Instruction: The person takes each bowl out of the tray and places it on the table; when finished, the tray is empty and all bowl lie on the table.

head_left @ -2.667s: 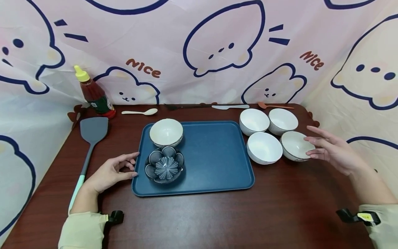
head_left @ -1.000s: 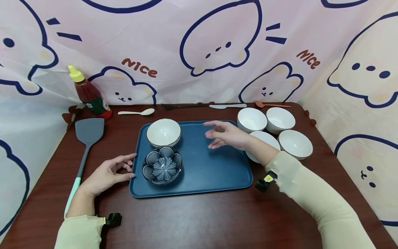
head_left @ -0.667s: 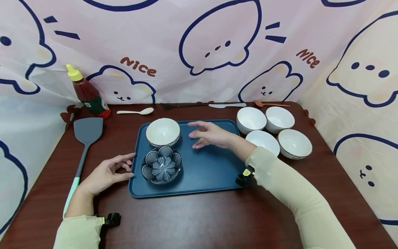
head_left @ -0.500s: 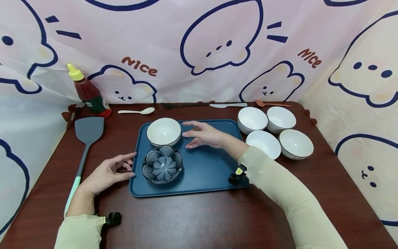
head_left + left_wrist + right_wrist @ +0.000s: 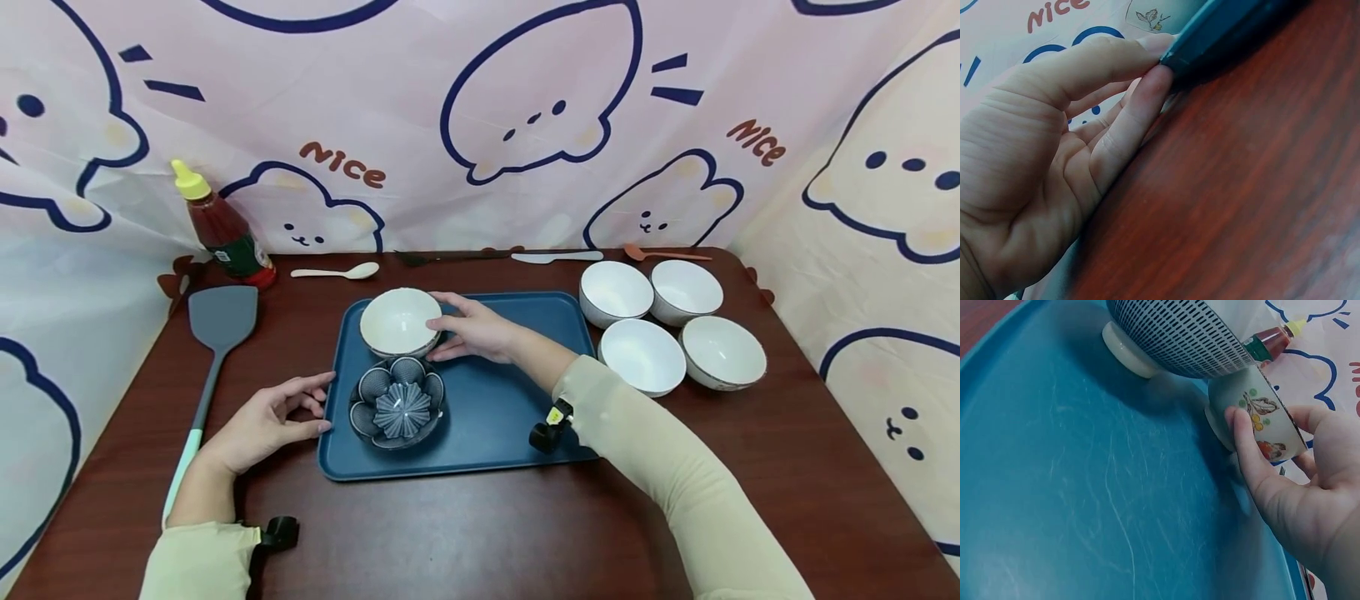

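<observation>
On the blue tray (image 5: 517,417), my right hand (image 5: 476,331) holds the right side of a white bowl (image 5: 397,321). In the right wrist view, one digit lies on this bowl's painted outer wall (image 5: 1265,419), and the others reach round past the rim. Close in front of it on the tray stands a dark, petal-patterned bowl (image 5: 375,387) with a ribbed star shape in its middle. My left hand (image 5: 262,417) touches the tray's left edge, its fingertips and thumb spread along it. The left wrist view shows these fingertips (image 5: 1157,81) right at the tray rim (image 5: 1210,37).
Several white bowls (image 5: 641,358) stand grouped right of the tray. Along the back lie a white spoon (image 5: 337,272), a dark utensil (image 5: 450,256), a pale knife (image 5: 555,258) and an orange spoon (image 5: 667,254). A sauce bottle (image 5: 228,237) and a long grey turner (image 5: 222,317) are at left.
My right hand has moved left from beside the right-hand bowls, across the tray, to the white bowl and now holds it. My left hand stays at the tray's edge.
</observation>
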Motion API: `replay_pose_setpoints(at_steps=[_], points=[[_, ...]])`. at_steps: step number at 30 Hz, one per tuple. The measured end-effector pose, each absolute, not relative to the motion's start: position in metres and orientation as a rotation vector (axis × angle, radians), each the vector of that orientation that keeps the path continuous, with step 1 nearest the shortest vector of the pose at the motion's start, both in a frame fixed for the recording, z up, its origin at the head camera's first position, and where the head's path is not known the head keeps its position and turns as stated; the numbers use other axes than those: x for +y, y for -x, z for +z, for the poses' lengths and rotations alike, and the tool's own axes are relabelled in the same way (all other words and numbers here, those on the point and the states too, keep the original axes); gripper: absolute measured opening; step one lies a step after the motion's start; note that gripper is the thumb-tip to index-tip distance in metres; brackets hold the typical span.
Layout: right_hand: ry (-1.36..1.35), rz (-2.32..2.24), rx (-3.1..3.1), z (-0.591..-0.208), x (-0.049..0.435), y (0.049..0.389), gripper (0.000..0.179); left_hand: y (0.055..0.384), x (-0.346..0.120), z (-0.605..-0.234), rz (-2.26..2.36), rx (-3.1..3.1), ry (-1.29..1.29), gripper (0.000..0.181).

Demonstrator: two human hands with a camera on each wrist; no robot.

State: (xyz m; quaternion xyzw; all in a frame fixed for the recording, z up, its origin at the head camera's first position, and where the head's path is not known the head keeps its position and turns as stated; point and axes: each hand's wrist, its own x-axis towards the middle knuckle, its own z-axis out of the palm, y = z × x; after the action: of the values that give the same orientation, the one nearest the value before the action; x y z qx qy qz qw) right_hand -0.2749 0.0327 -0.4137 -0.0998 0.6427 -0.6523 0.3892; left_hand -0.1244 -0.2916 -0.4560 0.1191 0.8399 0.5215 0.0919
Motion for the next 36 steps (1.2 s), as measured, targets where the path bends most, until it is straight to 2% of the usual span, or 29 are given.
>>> replay_pose_setpoints(at_steps=[16, 36], points=[[0.169, -1.784, 1.632, -0.396, 0.037, 0.265, 0.063, 0.124, -0.291, -0.456, 1.542, 2.498, -0.339, 0.065], [0.130, -1.817, 1.679, -0.362, 0.103, 0.214, 0.066, 0.125, -0.291, -0.455, 1.515, 2.512, -0.334, 0.064]])
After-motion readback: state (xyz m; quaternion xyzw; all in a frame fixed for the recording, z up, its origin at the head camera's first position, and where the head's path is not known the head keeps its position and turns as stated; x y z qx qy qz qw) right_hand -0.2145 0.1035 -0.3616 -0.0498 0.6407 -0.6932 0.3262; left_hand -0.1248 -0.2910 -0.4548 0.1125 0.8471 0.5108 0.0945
